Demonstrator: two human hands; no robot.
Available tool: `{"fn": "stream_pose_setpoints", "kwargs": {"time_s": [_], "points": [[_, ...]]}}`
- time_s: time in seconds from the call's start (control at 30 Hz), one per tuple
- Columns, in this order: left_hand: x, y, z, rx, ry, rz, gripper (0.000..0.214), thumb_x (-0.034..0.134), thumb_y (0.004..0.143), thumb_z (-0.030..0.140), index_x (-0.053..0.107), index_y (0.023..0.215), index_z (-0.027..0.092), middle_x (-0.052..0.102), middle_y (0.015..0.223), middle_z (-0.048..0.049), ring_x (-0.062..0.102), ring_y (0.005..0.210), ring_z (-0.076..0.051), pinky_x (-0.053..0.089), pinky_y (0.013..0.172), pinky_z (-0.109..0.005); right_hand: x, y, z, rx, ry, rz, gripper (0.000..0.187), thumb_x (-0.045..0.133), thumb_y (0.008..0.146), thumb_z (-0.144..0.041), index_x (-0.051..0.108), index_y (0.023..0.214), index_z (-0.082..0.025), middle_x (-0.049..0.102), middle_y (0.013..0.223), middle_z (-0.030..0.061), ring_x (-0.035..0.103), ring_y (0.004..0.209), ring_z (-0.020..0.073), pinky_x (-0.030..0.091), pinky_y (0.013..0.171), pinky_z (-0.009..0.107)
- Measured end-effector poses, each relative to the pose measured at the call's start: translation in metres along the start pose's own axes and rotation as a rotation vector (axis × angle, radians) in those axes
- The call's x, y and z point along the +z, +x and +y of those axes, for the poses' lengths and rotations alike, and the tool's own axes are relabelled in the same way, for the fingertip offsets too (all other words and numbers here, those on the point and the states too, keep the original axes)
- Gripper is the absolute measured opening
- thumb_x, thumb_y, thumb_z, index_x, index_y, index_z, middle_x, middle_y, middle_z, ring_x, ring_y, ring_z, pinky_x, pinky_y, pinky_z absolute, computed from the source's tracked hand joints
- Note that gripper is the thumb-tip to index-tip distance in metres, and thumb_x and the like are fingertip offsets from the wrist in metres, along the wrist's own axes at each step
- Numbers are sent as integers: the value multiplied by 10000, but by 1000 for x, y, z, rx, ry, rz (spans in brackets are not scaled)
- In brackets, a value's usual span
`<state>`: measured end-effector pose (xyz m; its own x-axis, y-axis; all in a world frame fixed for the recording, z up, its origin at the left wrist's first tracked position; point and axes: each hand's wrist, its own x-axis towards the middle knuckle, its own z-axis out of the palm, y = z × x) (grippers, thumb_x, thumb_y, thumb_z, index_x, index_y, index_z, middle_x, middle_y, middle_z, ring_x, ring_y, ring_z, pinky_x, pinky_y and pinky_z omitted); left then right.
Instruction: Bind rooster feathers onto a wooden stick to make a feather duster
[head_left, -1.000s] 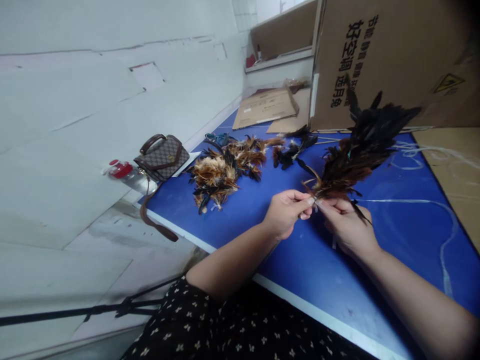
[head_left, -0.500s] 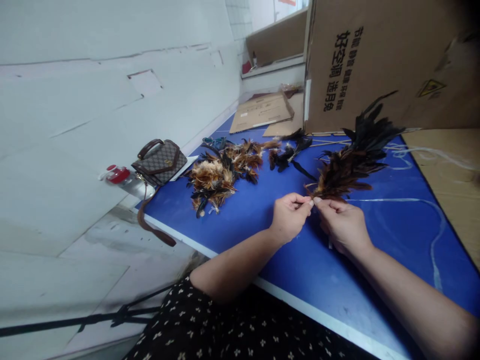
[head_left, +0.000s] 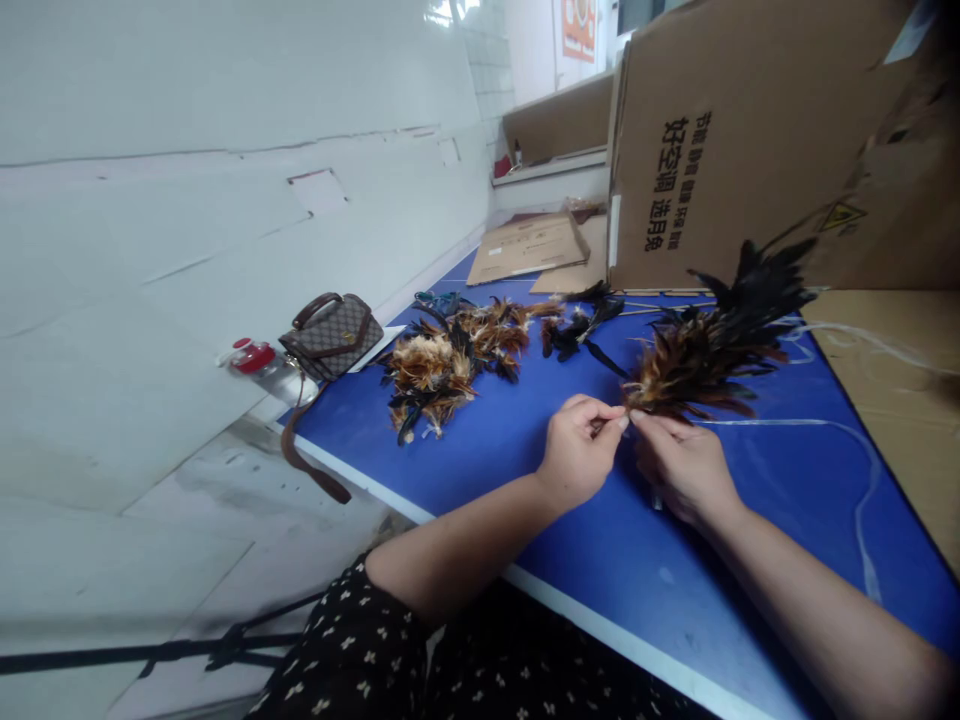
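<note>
A full bunch of brown and black feathers (head_left: pixel 705 360) leans up and to the right from my right hand (head_left: pixel 686 465), whose closed fingers grip it at its base. Close beside it, thumb and forefinger of my left hand (head_left: pixel 581 450) are pinched together at the bunch's lower end; what they hold is too small to make out. A white plastic string (head_left: pixel 795 423) runs from behind the right hand across the blue table (head_left: pixel 480 480). Loose brown, cream and black feathers (head_left: pixel 439 365) lie in a heap to the left.
A few dark feathers (head_left: pixel 581 325) lie behind my hands. At the left table edge are a patterned handbag (head_left: pixel 334 335) and a bottle with a red cap (head_left: pixel 259 360). A large cardboard box (head_left: pixel 742 150) stands at the back right; flat cardboard (head_left: pixel 525 245) lies behind.
The view has tilted up slightly, so everything sits lower in the picture. The feather bunch has turned a little, showing more brown at its base. Both hands keep their pinch.
</note>
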<state>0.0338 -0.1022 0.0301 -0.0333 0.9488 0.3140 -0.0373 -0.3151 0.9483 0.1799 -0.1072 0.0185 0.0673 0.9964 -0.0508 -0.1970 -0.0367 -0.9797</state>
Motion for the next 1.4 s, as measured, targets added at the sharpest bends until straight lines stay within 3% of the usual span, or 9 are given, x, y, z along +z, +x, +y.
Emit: {"fn": "stream_pose_setpoints", "kwargs": {"time_s": [0.07,0.3,0.47,0.6,0.73,0.9,1.07,1.4], "points": [[6,-2,1,40,12,32,107,830,895,261,811,921,159,688,1010,-71,676,825,-126,557,790,-277,0,0,-5,12,71,-25,611,940,705,-681,565,623,-206,353,508,-67,281,432,76,249,383,252],[15,3,4,-113,-128,56,277,848,858,168,813,1131,146,668,956,-34,629,749,-88,548,748,-244,0,1,-11,29,133,-38,564,977,705,-607,587,669,-200,287,506,-95,238,430,61,217,374,235],[18,1,-6,-25,-81,74,125,843,867,240,798,909,132,677,963,-53,653,732,-90,562,727,-249,0,1,-7,11,203,-77,629,965,754,-573,465,610,-220,266,507,-100,242,426,56,236,371,224],[20,-2,-12,60,-15,80,153,827,872,284,791,897,137,678,953,-52,653,714,-85,583,724,-247,-2,3,-7,20,232,-92,667,976,729,-555,410,591,-230,255,504,-107,221,418,45,223,362,214],[15,-1,-5,57,73,43,144,793,883,284,797,910,143,691,976,-67,681,753,-100,591,723,-242,-2,5,-8,-2,212,-27,635,983,705,-515,432,578,-225,294,500,-94,251,421,50,243,362,214],[16,7,9,-101,118,31,213,834,850,337,778,921,144,716,1032,-81,674,761,-108,566,645,-219,2,6,-3,-4,171,34,533,958,677,-508,540,563,-199,380,494,-62,298,419,59,256,362,212],[31,16,7,-350,-15,83,181,776,895,290,724,935,121,701,804,-21,583,613,-82,484,526,-187,7,4,2,59,126,27,457,952,663,-466,595,593,-190,423,479,-53,304,402,60,236,356,212],[40,18,12,-493,-217,157,289,788,927,268,609,739,141,605,678,14,554,530,-84,538,514,-223,2,8,2,78,118,2,450,924,694,-491,603,596,-192,506,496,-16,330,386,66,231,350,215]]}}
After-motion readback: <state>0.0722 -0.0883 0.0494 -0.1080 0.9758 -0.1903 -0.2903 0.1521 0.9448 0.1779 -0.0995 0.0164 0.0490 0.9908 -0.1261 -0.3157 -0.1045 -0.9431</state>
